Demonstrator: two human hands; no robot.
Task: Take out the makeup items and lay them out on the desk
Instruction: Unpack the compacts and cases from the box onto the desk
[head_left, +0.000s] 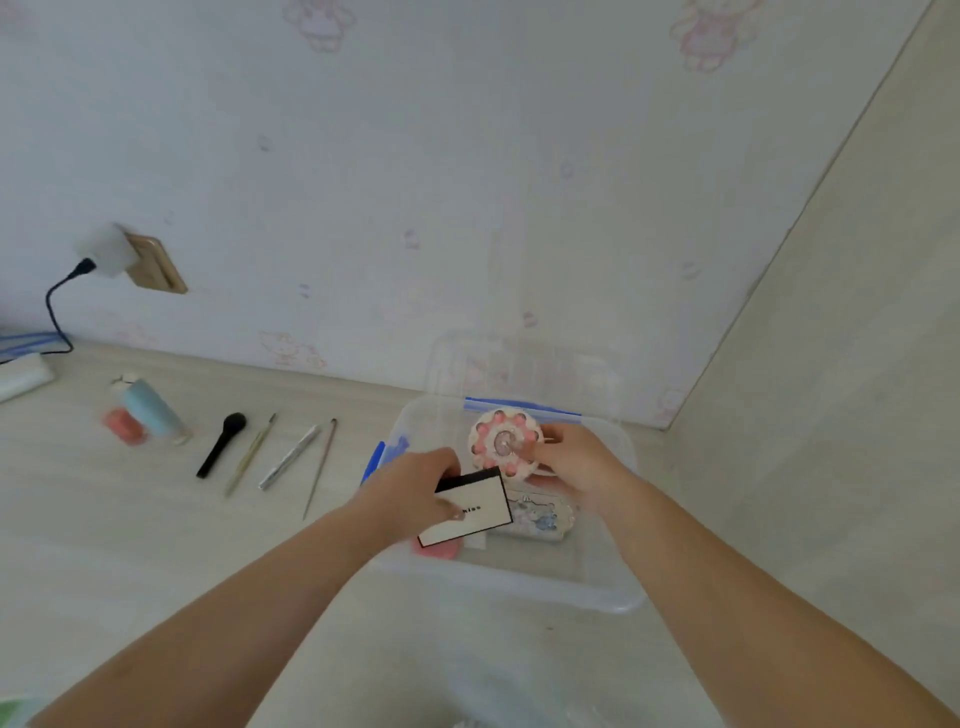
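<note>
Both bare hands over clear plastic storage box (613, 592): left hand (410, 493) clamped on white black-edged rectangular case (475, 512), right hand (576, 462) clamped on round pink-and-white flower-patterned compact (501, 441). Left on pale bench (156, 545): black brush (221, 444), three slim pencils (288, 457).

Round compact (503, 441): white with pink dots around the rim. Rectangular case (470, 512): cream, black border. Box (597, 587): clear plastic, blue clips. Brush (221, 444): black. Bottle (150, 408): pale blue. Table (130, 545): light woodgrain. Wallpaper (467, 182): white, faint pink bears.
</note>
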